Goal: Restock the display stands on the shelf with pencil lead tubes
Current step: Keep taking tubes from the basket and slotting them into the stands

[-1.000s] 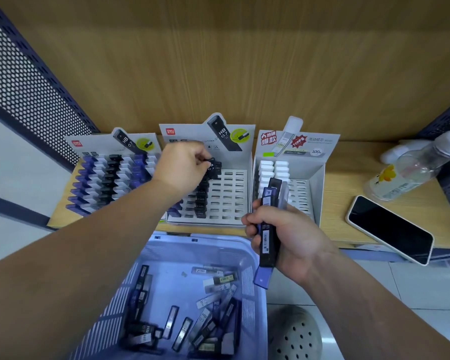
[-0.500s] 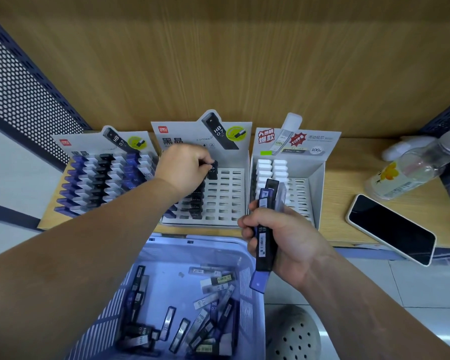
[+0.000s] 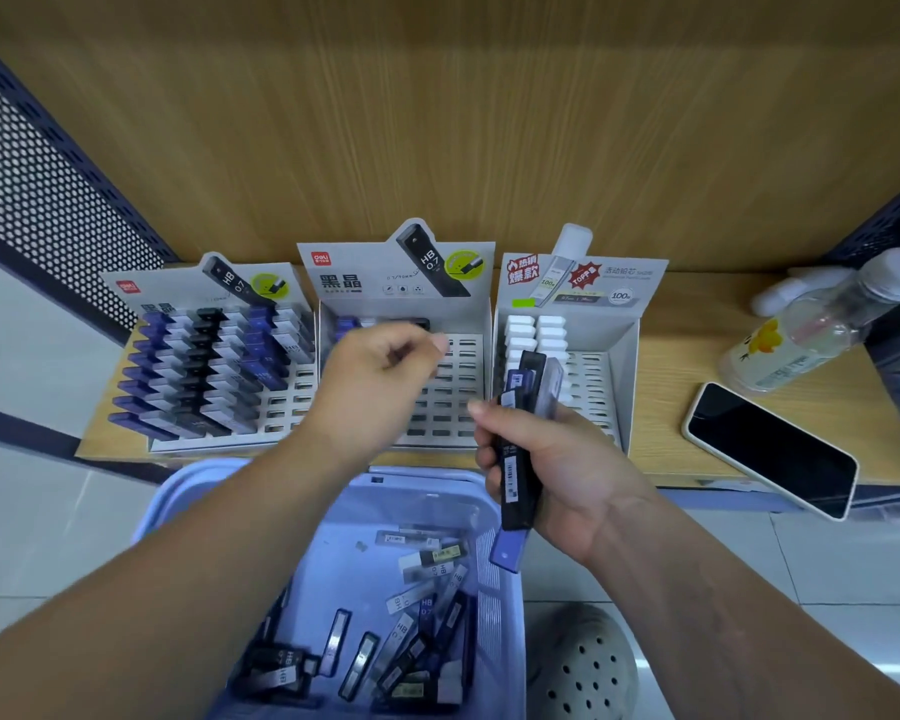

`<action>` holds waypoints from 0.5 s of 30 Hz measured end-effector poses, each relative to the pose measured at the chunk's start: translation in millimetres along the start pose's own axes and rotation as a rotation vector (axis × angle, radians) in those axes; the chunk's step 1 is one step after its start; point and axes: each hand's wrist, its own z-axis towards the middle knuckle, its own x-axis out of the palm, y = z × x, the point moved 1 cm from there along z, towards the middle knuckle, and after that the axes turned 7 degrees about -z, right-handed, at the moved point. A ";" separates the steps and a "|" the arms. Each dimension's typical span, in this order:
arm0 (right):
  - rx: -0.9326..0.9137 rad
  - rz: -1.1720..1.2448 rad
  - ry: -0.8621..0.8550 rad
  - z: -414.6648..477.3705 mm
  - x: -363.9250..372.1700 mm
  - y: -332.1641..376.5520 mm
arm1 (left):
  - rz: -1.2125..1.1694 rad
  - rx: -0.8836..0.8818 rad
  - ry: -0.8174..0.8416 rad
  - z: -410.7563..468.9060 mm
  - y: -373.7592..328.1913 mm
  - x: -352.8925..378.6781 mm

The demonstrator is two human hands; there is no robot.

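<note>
Head view, one entry per item.

- Shelf (image 3: 661,387): wood-grain board with a wooden back wall; it carries three card display stands side by side.
- Left stand (image 3: 298,402): rows of blue, grey and black lead tubes fill most slots, with the right-hand columns bare toward the near edge.
- Middle stand (image 3: 455,407): mostly bare slots on its right side, with a few tubes along the far row. The rest is hidden behind the left hand.
- Right stand (image 3: 596,392): two columns of white-capped tubes at its left, and bare slots at its right.
- Left hand (image 3: 380,379): hovers over the middle stand with its fingers (image 3: 437,344) curled. Blurred, so I cannot tell whether they pinch anything.
- Right hand (image 3: 562,470): near the shelf edge, between the middle and right stands. Its fingers are wrapped round a bundle of tubes (image 3: 520,439), black and blue, held roughly upright.
- Basket (image 3: 501,610): pale blue, below the shelf, with loose tubes (image 3: 401,634) scattered inside.
- Phone (image 3: 770,449): screen up, at the right, overhanging the shelf edge.
- Clear bottle (image 3: 801,340): lying far right.
</note>
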 end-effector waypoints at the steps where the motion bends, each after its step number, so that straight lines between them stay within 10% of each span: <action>1: -0.016 -0.002 -0.022 0.8 1.1 -0.7 | -0.114 -0.042 0.020 -17.3 -5.9 2.7; 7: -0.062 0.082 -0.142 -2.2 8.2 -3.1 | -0.206 -0.026 0.229 -86.1 4.9 15.3; 15: -0.045 0.042 -0.118 -9.3 15.0 -9.0 | 0.050 0.416 0.142 -102.1 -2.6 0.1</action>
